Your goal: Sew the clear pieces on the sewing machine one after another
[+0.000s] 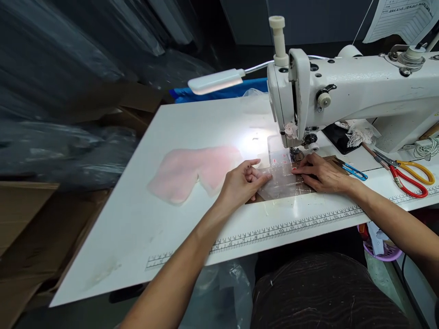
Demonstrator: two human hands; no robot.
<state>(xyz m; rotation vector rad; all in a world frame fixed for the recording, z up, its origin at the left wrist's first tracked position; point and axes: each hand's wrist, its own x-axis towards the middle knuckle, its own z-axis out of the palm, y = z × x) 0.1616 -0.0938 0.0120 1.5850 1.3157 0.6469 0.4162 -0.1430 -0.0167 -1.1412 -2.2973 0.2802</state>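
A thin, see-through plastic sheet (283, 183) lies on the sewing machine bed below the needle, with a brown piece under it. My left hand (245, 180) has its fingers curled and its thumb on the sheet's left part, holding it. Close to the presser foot (297, 155), my right hand (318, 173) grips the sheet's right side with its fingers together. Small pinkish marks show on the plastic between my hands. The sewing machine (336, 87) stands just behind my right hand.
A pink, curved fabric piece (195, 169) lies left on the white table (126, 237). Blue thread snips (355, 172) and scissors with red and yellow handles (406, 180) are at the right. A lamp (216, 81) shines from behind. A printed ruler (267, 234) runs along the front edge.
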